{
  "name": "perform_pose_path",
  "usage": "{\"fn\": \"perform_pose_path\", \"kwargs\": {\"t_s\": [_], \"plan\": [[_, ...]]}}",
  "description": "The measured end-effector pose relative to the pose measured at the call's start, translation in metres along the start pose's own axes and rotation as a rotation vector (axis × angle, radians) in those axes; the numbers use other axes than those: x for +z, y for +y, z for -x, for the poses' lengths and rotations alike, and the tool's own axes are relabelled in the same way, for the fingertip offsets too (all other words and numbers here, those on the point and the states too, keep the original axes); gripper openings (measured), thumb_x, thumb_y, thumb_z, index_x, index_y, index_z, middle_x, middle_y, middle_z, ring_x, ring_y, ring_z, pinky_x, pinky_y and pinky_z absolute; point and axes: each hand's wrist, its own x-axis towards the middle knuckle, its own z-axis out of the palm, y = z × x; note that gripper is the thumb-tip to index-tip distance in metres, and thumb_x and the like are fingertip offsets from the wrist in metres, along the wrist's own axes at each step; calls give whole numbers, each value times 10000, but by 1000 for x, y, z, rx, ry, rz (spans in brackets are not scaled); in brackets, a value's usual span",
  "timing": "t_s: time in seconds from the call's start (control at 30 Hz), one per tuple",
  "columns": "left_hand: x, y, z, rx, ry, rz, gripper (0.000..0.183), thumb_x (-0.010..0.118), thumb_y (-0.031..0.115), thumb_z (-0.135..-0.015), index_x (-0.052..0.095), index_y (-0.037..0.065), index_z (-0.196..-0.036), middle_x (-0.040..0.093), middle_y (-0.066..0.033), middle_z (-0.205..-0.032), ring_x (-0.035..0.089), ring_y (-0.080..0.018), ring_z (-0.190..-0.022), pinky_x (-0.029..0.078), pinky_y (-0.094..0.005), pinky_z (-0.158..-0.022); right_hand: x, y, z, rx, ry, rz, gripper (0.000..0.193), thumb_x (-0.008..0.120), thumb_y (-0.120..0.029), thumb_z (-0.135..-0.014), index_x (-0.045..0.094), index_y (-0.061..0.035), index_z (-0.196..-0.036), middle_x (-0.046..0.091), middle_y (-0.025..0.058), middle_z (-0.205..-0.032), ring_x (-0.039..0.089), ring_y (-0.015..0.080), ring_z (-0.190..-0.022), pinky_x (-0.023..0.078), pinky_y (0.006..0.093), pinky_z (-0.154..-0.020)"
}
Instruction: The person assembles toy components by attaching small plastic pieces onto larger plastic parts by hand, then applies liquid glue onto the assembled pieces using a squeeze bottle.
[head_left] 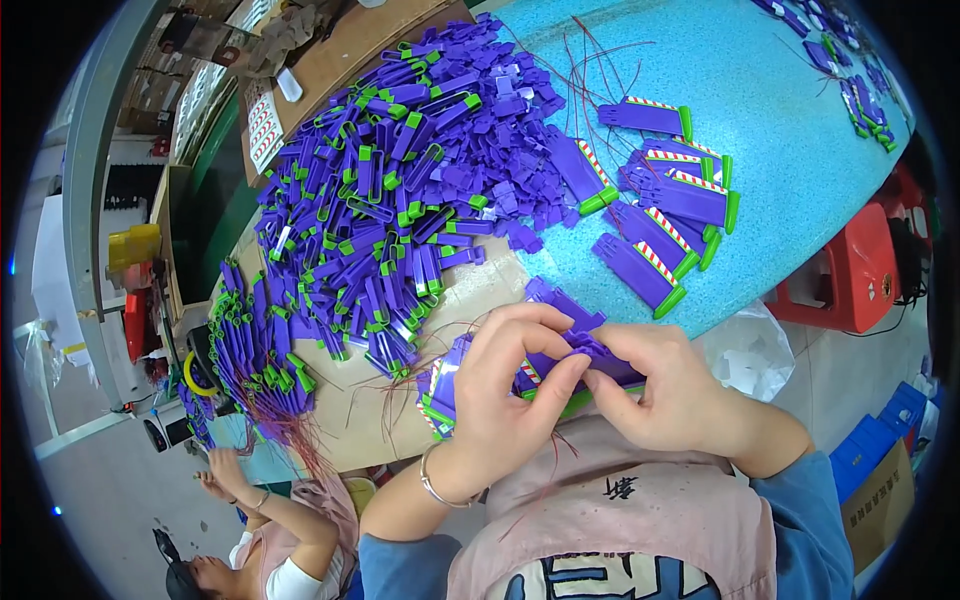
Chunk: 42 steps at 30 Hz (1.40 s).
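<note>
Near the table's front edge, my left hand (500,385) and my right hand (665,385) come together, thumbs and fingertips pinching a purple plastic piece (598,354). My fingers cover much of it, so its full shape is hidden. Below and around it show purple and green parts with red-and-white striped strips (529,372). Another purple and green part (437,396) lies by my left hand's outer side. Thin red wires (566,445) hang below my hands. A bracelet (432,478) circles my left wrist.
A large heap of purple and green pieces (375,190) covers the table's left. Several striped purple-green assemblies (640,270) with red wires lie on the blue mat (750,100). A co-worker's hand (232,478) is at lower left. A red stool (850,270) stands right.
</note>
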Motion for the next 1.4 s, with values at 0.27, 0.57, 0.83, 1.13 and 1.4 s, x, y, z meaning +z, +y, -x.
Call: {"fn": "perform_pose_path", "kwargs": {"t_s": [0.27, 0.57, 0.83, 1.13, 1.4], "plan": [[8, -1, 6, -186, -108, 224, 89, 651, 33, -863, 611, -5, -932, 634, -112, -887, 607, -219, -769, 485, -308, -678, -1, 2, 2, 41, 10, 21, 120, 638, -78, -815, 578, 14, -767, 541, 173, -622, 556, 319, -536, 405, 408, -494], [-6, 0, 12, -448, -6, 239, 83, 595, 66, -918, 617, -12, -936, 625, -119, -834, 596, -216, -708, 472, -299, -631, -12, 8, -3, -141, 23, -23, 114, 688, -106, -817, 637, -5, -833, 602, 136, -746, 599, 293, -691, 454, 381, -620], [-31, -58, -24, 95, 126, -807, 172, 716, 43, -745, 657, 50, -907, 571, -94, -776, 551, -283, -746, 454, -382, -680, -13, 22, -3, 24, 257, 839, 540, 703, 43, -702, 529, -28, -1208, 493, 165, -1070, 540, 351, -961, 478, 435, -775], [-33, -47, -19, -319, 105, -97, 180, 580, 80, -937, 626, 6, -1094, 682, -72, -900, 631, -89, -782, 487, -226, -683, -16, 30, -10, 29, 242, 397, 401, 642, 37, -775, 533, 18, -1160, 558, 184, -942, 562, 382, -905, 475, 413, -792], [-6, -6, -6, -376, 141, 655, 385, 573, 87, -950, 432, 17, -1302, 663, -107, -929, 598, -114, -740, 493, -236, -669, -4, 12, -10, 308, -117, -780, 248, 493, -199, -1012, 592, 24, -970, 635, 49, -829, 623, 107, -689, 521, 253, -634]]}}
